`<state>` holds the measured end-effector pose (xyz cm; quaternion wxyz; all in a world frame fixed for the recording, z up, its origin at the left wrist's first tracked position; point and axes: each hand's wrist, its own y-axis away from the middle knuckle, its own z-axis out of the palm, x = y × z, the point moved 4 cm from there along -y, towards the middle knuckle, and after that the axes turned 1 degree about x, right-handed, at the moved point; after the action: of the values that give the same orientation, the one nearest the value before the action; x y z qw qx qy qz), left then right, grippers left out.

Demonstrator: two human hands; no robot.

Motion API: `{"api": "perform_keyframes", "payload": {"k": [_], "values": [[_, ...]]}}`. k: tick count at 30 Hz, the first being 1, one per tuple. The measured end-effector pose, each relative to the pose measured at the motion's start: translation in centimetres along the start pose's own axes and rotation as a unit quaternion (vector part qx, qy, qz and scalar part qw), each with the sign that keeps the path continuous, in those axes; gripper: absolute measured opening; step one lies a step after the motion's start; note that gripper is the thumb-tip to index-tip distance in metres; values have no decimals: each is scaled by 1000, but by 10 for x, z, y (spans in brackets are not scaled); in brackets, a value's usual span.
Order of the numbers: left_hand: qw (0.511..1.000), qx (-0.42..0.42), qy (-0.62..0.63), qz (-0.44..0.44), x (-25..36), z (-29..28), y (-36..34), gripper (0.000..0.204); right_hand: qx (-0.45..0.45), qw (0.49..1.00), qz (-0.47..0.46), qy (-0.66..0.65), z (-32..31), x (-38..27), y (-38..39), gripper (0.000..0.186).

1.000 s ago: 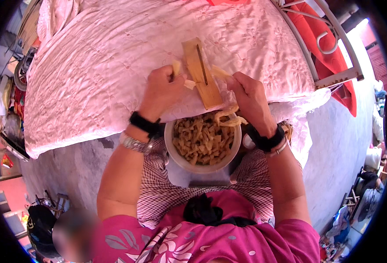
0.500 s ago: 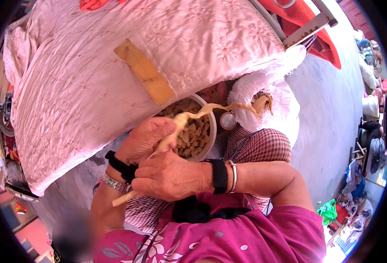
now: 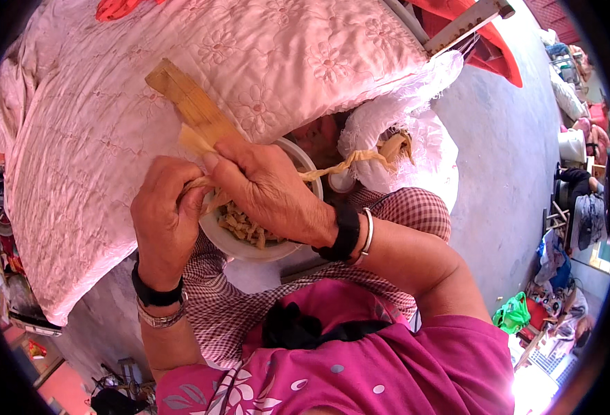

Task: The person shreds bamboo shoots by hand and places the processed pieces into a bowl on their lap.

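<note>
A long pale-yellow strip (image 3: 338,168), like dried husk or leaf, runs from a white woven sack (image 3: 437,149) at the right across a white bucket (image 3: 239,250) to my hands. My left hand (image 3: 165,218) is closed, with the twisted strip pinched between thumb and fingers. Just right of it and slightly higher, my right hand (image 3: 270,190) pinches a wide, flat pale-yellow piece (image 3: 195,140) between thumb and forefinger. Whether that piece is joined to the strip is hidden behind the fingers. Short, tan, knobbly pieces (image 3: 239,225) lie in the bucket, partly covered by my right hand.
Ahead is a bed with a pink quilted cover (image 3: 104,131). A flat tan-yellow slat (image 3: 191,97) lies on it near the edge. A small white-topped container (image 3: 341,182) stands between bucket and sack. A green bag (image 3: 512,315) and household clutter line the far right.
Both hands have moved up and left, and have drawn apart. My right hand has gone from below the left to above the bucket. The wide pale piece now shows at its fingertips.
</note>
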<state>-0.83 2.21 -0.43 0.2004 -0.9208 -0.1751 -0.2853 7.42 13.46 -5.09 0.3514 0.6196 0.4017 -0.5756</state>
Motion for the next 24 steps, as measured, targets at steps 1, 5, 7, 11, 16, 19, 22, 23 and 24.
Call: {"api": "perform_keyframes", "payload": {"k": [1, 5, 7, 11, 16, 19, 22, 23, 24], "values": [[997, 38, -48, 36, 3, -1, 0, 10, -16, 1000, 0, -8, 0, 0, 0, 26], [997, 53, -27, 44, 8, 3, 6, 17, -81, 996, 7, -32, 9, 15, -4, 33], [997, 38, 22, 66, 1, 3, 4, 17, -120, 990, -73, -20, 4, 10, -7, 34], [978, -16, 165, -124, -16, 0, 7, 11, -89, 992, -64, 63, -4, -11, 1, 32], [775, 1, 592, -222, -18, 3, 8, 22, -80, 976, -189, 72, -4, -22, 3, 24], [686, 42, 683, -247, -8, 8, 8, 35, -71, 979, -186, 40, -6, -25, 2, 22], [728, 21, 646, -229, -7, 6, 8, 43, -100, 987, -130, 2, -12, -29, 0, 22], [756, 4, 619, -214, -8, 6, 9, 45, -104, 987, -123, 5, -13, -27, 0, 22], [852, 0, 502, -148, -7, 3, 6, 44, -108, 987, -116, 7, -13, -23, 0, 23]]}}
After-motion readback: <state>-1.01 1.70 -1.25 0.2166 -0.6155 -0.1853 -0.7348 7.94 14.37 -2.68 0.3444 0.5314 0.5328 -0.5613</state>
